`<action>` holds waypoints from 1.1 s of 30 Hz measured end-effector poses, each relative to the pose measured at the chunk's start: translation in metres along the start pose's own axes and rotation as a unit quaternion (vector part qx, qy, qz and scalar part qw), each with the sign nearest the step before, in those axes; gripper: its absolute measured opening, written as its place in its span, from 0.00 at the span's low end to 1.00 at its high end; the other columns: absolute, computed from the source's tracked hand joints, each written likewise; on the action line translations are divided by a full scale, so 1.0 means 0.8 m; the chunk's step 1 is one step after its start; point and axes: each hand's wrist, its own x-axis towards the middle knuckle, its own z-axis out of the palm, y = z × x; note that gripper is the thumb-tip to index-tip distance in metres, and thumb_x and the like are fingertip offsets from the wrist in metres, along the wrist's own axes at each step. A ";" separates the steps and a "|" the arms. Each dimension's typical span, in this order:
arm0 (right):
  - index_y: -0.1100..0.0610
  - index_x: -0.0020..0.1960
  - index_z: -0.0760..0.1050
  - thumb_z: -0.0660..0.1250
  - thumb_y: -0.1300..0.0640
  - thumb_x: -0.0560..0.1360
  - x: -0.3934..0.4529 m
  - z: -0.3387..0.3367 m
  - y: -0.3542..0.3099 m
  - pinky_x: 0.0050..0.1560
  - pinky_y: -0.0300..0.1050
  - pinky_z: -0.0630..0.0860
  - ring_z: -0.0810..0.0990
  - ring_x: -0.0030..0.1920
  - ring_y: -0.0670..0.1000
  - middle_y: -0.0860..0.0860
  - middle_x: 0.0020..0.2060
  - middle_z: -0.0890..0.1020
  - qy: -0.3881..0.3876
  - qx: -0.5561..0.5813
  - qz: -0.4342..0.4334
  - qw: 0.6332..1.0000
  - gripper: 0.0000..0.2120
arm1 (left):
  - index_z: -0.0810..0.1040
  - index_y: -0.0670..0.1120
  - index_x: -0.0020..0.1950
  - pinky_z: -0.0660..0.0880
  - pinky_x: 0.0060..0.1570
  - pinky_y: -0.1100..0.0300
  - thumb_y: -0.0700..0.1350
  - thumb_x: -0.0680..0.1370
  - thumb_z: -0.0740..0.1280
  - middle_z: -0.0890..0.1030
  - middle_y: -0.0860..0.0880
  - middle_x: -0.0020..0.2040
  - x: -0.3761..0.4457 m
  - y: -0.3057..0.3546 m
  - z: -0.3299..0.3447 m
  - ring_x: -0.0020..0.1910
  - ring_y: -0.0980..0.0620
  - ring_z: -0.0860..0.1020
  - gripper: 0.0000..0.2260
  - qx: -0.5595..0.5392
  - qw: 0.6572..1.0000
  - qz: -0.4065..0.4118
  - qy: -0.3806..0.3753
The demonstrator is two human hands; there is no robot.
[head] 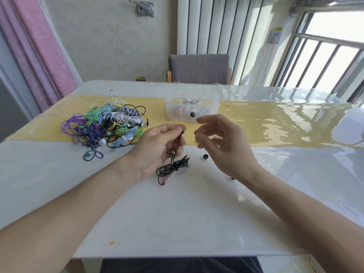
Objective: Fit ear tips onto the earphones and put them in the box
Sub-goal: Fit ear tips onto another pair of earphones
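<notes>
My left hand [157, 146] pinches a black earphone [178, 140] by its bud end, and its bundled black cable [173, 167] hangs down onto the white table. My right hand [220, 142] hovers just to the right with loosely curled fingers and holds nothing I can see. A black ear tip [205, 157] lies on the table below the right hand. A second black ear tip [192, 114] shows in front of or inside the clear plastic box [214, 104], which stands behind the hands and holds a silver-white earphone cable [192, 100].
A tangled pile of coloured earphones [110, 125] lies at the left on the yellow table runner [275, 123]. A grey chair [199, 68] stands behind the table. A small dark object [233, 177] lies by my right wrist. The glossy table surface [177, 213] spreads toward me.
</notes>
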 end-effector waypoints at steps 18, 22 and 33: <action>0.53 0.59 0.79 0.68 0.58 0.77 0.063 0.002 0.020 0.51 0.41 0.75 0.80 0.51 0.48 0.48 0.53 0.82 -0.126 -0.274 0.048 0.952 0.11 | 0.78 0.41 0.46 0.68 0.33 0.59 0.39 0.81 0.64 0.76 0.47 0.33 0.016 -0.006 -0.019 0.24 0.55 0.74 0.05 0.084 0.984 -0.042 0.150; 0.57 0.59 0.81 0.66 0.62 0.78 0.106 0.035 0.006 0.53 0.39 0.74 0.79 0.47 0.47 0.51 0.52 0.84 -0.165 -0.284 -0.001 0.944 0.11 | 0.77 0.41 0.43 0.67 0.34 0.58 0.38 0.80 0.66 0.77 0.47 0.32 0.018 -0.005 -0.022 0.23 0.55 0.74 0.06 0.094 0.982 -0.038 0.161; 0.57 0.58 0.84 0.68 0.60 0.78 0.169 0.126 0.021 0.53 0.43 0.76 0.82 0.54 0.54 0.54 0.53 0.85 -0.291 -0.357 -0.038 0.887 0.11 | 0.77 0.39 0.39 0.71 0.25 0.67 0.35 0.81 0.63 0.76 0.45 0.35 0.017 -0.006 -0.028 0.25 0.57 0.78 0.10 0.121 0.984 -0.033 0.129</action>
